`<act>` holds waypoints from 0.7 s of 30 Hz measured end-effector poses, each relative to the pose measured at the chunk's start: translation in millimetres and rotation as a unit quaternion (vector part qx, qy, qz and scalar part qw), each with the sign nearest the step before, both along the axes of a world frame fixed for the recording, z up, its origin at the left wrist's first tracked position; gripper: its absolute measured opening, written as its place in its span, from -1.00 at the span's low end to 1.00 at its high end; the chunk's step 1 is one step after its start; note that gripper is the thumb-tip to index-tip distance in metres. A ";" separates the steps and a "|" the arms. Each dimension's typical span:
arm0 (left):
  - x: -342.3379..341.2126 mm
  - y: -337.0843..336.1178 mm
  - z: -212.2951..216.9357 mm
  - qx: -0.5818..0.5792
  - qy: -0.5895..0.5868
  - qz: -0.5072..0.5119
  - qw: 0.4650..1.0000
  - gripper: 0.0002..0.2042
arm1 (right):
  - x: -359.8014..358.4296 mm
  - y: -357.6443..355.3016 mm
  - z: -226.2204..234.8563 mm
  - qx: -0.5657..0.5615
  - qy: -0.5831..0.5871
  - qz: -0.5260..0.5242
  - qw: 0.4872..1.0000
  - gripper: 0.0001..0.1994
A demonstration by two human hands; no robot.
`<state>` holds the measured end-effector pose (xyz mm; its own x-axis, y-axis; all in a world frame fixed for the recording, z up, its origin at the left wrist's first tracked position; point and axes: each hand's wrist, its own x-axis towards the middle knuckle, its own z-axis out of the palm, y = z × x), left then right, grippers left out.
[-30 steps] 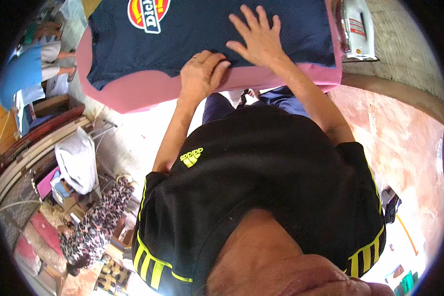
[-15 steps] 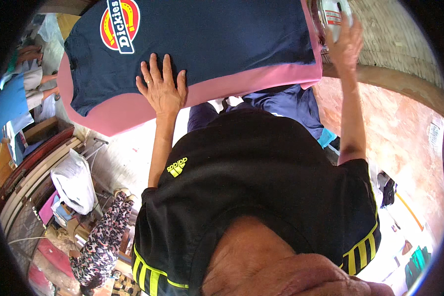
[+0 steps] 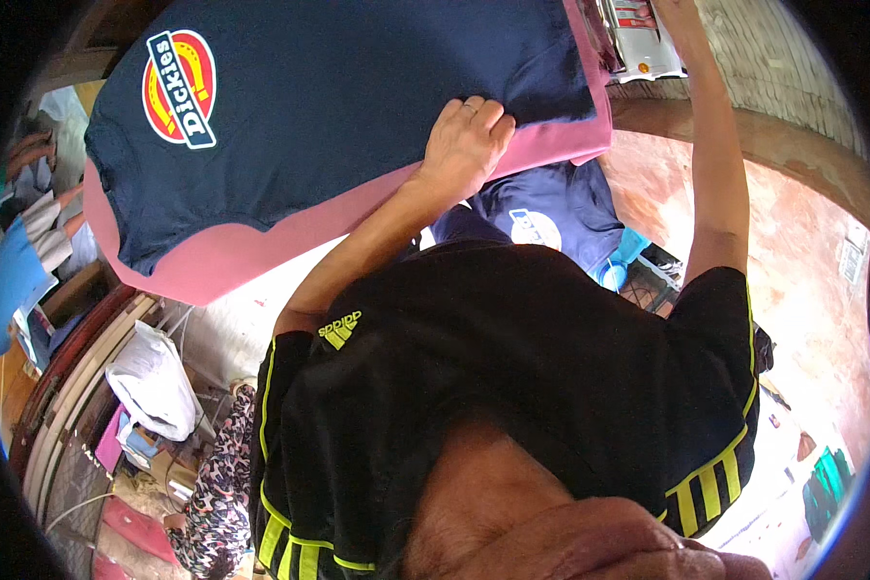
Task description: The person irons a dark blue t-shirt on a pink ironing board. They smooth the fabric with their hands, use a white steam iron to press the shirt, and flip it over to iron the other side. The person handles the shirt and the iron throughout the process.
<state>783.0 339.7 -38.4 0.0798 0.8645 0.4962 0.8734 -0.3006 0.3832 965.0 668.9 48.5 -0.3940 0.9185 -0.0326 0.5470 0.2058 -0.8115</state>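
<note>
since half a second ago the left hand point(image 3: 466, 140) has slid right along the navy t-shirt point(image 3: 358, 97) to its lower right corner, fingers curled flat on the cloth; the shirt lies spread on a pink padded board point(image 3: 222, 266); right hand point(image 3: 675, 14) up at a white printed packet point(image 3: 643, 39), cut off by the rim, grip cannot be told; folded navy garment point(image 3: 551, 217) below the board; white plastic bag point(image 3: 155, 382) lower left.

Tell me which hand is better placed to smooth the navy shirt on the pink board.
Left, probably. The left hand already rests on the navy shirt near the pink board edge. The right hand is up at the white and red object beyond the board's corner.
</note>
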 end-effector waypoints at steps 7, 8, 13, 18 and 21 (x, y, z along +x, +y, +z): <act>2.9 -12.8 -2.3 -0.070 -0.023 0.000 0.997 -0.68 | 5.7 -1.3 12.5 0.051 -0.024 0.051 0.997 -0.70; 3.1 -16.1 0.5 -0.093 -0.028 0.002 0.995 -0.63 | 7.1 -7.9 19.9 0.069 -0.048 0.052 0.995 -0.68; 9.1 -29.0 3.5 -0.091 0.014 0.023 0.995 -0.46 | -22.6 -72.5 60.3 0.018 -0.055 0.069 0.996 -0.64; 8.5 -34.0 -8.7 -0.085 0.061 0.014 0.994 -0.46 | -75.7 -99.0 14.4 0.351 -0.097 0.219 0.905 -0.58; 12.0 -32.5 -7.5 -0.083 0.071 -0.020 0.994 -0.47 | -111.3 -90.5 8.0 0.347 -0.170 0.198 0.901 -0.55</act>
<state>795.0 307.1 -45.8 0.1753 0.9282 0.3282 0.9103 -0.2798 0.3050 853.7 578.4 56.5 -0.7703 0.5544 0.3151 0.5122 0.8323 -0.2122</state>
